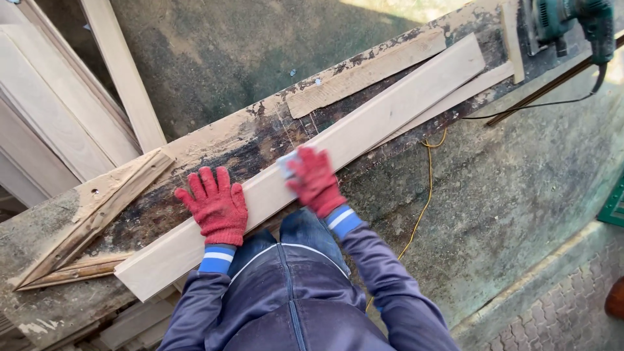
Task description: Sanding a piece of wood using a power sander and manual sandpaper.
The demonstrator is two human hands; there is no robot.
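A long pale wooden board (364, 127) is laid diagonally across a worn, paint-flaked surface (214, 140), running from the lower left of the frame up toward the upper right. Both hands are gloved in red knit with blue-and-white striped cuffs.

The left hand (214, 207) is pressed flat on the board, palm down, fingers spread and extended; nothing is gripped by it. It is placed on the lower left part of the board, left of the frame's centre.

The right hand (315, 181) is set on the board just right of the left hand, near the frame's centre, with the fingers curled over a small pale grey pad (286, 162), apparently a piece of sanding material, which is held against the board's face. Only a corner of the pad is seen beyond the glove.

The board's far end reaches the upper right, where a green power tool (572, 23) is rested on the surface, its dark cord (526, 107) trailing down. A yellow cable (426, 195) is seen hanging below the surface at right of centre. A rough, paint-stained plank (364, 75) and a thin strip (455, 97) are laid alongside the board's upper half. Narrow wood strips (91, 221) are lying at the left end of the surface, and pale timber pieces (71, 110) are leaned at the upper left.
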